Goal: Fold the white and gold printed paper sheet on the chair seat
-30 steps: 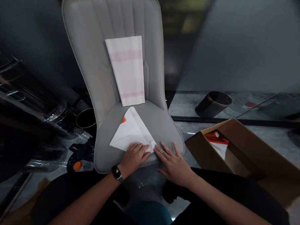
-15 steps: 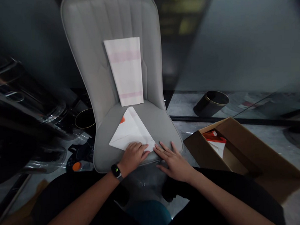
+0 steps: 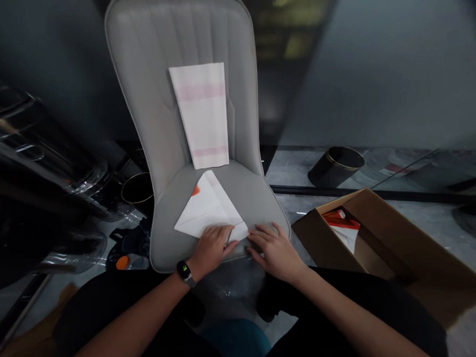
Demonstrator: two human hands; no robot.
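A piece of white paper, folded to a triangle with an orange patch near its left edge, lies on the seat of a grey chair. My left hand rests on the near edge of this paper, fingers lying over it and thumb apart. At the paper's right corner is my right hand. Its fingers are spread, with the tips on the seat at or beside the corner; whether they touch the paper I cannot tell. Behind, a folded white paper with pink bands leans upright against the backrest.
On the right an open cardboard box holds red-and-white paper. Dark bins with gold rims stand at the right and left of the chair. An orange-capped bottle lies at the lower left. A glass wall rises behind.
My right hand's fingers have drawn in a little, more bent than before. The left hand stays on the paper. The whole view has shifted slightly.
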